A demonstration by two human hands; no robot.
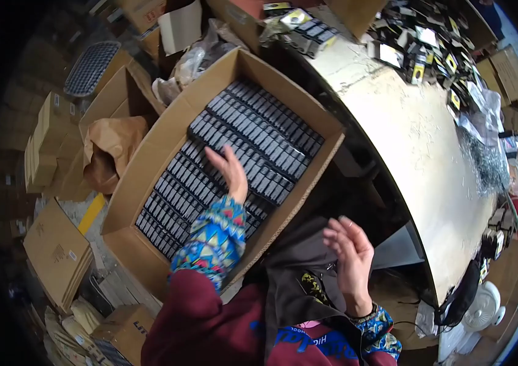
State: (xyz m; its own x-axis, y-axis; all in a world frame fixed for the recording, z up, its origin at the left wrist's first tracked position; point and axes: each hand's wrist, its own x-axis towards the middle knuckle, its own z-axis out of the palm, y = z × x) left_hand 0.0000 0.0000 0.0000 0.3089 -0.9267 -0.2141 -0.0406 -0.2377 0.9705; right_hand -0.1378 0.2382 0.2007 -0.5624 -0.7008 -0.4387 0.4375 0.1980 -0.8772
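A large open cardboard box (pixel 176 125) stands in front of me, packed with tight rows of small black-and-grey packages (pixel 164 210). The far rows (pixel 259 128) sit higher than the near ones. Over the step between the two levels is my left hand (pixel 232 175), its thumb and fingers apart and nothing in it. Whether its fingertips touch the packages I cannot tell. My right hand (pixel 352 253) is raised in front of my body, right of the box, with loosely bent fingers and nothing visible in them. Patterned blue sleeve covers (pixel 210 244) are on both forearms.
On the right is a worn, curved-edge table (pixel 405 152) with a heap of small black and yellow packs (pixel 420 46). Left of the box lie crumpled brown paper (pixel 112 146) and flattened cartons (pixel 57 250). A white fan (pixel 482 308) stands at lower right.
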